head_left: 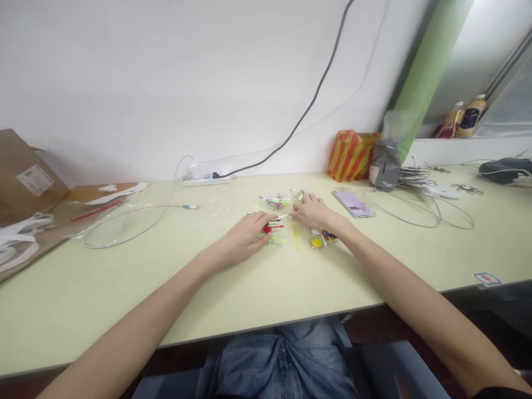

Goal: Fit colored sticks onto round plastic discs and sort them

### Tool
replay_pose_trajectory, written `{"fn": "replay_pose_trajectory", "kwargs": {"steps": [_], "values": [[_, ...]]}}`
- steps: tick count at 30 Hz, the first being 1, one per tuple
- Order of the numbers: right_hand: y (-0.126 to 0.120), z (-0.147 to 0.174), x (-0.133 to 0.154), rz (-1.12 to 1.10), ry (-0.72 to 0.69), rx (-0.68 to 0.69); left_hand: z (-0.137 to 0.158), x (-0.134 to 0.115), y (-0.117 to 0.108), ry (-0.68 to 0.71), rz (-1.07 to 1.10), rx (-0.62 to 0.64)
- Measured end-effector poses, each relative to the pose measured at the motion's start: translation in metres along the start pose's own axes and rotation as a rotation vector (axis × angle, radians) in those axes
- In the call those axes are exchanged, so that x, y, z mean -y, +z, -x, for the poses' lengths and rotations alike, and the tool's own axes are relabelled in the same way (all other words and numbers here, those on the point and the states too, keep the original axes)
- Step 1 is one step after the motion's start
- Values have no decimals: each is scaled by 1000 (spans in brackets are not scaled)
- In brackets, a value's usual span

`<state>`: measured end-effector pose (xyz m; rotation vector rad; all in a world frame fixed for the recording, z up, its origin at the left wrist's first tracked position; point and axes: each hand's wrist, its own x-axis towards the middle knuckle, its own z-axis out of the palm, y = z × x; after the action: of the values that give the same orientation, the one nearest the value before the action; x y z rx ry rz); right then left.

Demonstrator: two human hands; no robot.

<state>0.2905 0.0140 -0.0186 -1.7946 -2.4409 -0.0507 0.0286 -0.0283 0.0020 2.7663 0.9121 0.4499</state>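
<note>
On pale surface (236, 293): laid yellow strip (296, 237) central, likely for reach. Rested loosely curled left hand (248, 233) against red piece (278, 226); bunched right hand (311, 211) beyond; could tell neither grip.

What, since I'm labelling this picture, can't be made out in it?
- Head view: what lies under the left hand, hidden by its palm and fingers.
- Head view: whether the right hand pinches anything; too small and blurred.
- Head view: the flat rectangular phone's screen content, masked by pixelation.
- Head view: the brown cardboard box's far left, cut by the edge.
</note>
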Motion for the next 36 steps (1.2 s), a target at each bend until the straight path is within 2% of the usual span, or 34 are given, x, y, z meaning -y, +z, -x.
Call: {"fn": "replay_pose_trajectory", "kwargs": {"steps": [4,6,7,10,12,17,25,31,36], "values": [[-14,4,-8,-54,-24,-102,-1,1,1,-9,-11,9],[-28,7,-15,-144,-70,-87,-1,4,1,1,-29,14],[-36,10,-18,-212,-105,-25,-1,6,1,5,-46,17],[-57,20,-25,-433,-218,295,-1,14,2,5,-107,32],[-65,27,-25,-488,-235,457,-1,18,2,7,-134,46],[-63,33,-13,-439,-174,645,-2,20,3,-4,-139,85],[-55,30,3,-548,-248,657,-1,23,5,-4,-98,134],[-54,29,1,-584,-184,676,0,21,5,-49,-124,162],[-58,35,5,-616,-125,697,2,29,7,-30,-162,139]]}}
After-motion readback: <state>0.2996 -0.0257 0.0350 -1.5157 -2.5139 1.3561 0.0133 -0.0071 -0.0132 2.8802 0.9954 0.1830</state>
